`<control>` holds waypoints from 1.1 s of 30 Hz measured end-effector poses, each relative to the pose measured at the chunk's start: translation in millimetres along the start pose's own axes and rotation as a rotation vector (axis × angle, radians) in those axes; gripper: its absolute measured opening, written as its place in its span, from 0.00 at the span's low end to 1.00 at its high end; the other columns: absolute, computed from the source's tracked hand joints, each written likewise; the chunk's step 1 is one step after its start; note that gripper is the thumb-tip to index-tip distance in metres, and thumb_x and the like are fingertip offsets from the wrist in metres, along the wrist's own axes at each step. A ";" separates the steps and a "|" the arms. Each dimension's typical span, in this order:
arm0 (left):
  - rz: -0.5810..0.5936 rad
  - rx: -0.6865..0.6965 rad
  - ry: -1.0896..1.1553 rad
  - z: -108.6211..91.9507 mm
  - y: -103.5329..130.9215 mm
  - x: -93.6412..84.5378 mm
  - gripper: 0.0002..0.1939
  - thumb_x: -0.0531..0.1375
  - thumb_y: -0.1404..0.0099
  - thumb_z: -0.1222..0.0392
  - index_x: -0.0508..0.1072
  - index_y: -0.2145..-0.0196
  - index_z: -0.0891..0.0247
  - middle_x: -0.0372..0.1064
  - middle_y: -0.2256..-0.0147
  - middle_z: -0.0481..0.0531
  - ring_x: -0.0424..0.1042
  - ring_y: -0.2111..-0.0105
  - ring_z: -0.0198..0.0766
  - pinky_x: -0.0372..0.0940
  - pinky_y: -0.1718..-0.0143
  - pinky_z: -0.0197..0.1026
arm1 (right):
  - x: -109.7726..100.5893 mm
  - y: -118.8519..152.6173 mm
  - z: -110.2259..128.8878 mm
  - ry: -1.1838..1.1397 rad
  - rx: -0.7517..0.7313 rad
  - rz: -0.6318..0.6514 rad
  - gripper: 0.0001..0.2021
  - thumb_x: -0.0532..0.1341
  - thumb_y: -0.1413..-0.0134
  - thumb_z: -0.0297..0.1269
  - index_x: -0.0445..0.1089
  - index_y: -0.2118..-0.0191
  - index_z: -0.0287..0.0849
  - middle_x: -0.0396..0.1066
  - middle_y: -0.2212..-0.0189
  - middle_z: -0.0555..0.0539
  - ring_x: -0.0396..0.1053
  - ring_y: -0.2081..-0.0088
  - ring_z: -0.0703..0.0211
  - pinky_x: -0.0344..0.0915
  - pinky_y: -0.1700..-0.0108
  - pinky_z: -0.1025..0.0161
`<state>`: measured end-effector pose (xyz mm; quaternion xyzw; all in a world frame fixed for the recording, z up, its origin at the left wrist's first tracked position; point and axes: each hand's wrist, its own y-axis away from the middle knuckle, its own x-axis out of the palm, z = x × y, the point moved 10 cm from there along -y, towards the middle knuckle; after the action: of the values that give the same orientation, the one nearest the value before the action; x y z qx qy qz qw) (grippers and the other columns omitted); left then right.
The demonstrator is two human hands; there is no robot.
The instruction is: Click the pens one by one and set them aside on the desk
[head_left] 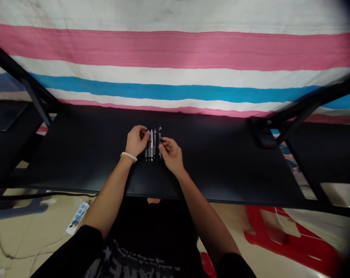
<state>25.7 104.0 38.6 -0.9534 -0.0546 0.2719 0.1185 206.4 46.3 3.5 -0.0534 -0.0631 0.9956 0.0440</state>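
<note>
Several pens lie side by side, their tips toward me, at the middle of the black table. Among them a white-grey pen stands out from the darker ones. My left hand, with a beaded bracelet at its wrist, is curled at the left of the row. Its thumb and fingers close on the upper part of a dark pen, partly hidden by the hand. On the right, my right hand pinches a clear and black pen between thumb and fingers, a small gap away from the others.
Behind the table hangs a striped cloth. Black frame bars rise at the left and right ends. On the floor are a power strip with cables at the left and a red plastic stool at the right.
</note>
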 end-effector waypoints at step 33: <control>-0.139 -0.424 1.171 18.5 6.8 19.7 0.13 0.71 0.40 0.60 0.70 0.65 0.63 0.79 0.65 0.53 0.82 0.61 0.42 0.74 0.52 0.48 | -5.4 -40.9 28.0 -0.126 -0.124 -0.051 0.15 0.72 0.52 0.51 0.77 0.64 0.47 0.76 0.60 0.46 0.76 0.60 0.55 0.77 0.59 0.56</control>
<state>32.8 104.4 11.6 -0.9412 -0.0954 -0.3208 -0.0454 212.0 82.8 37.0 0.0084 -0.1287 0.9897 0.0621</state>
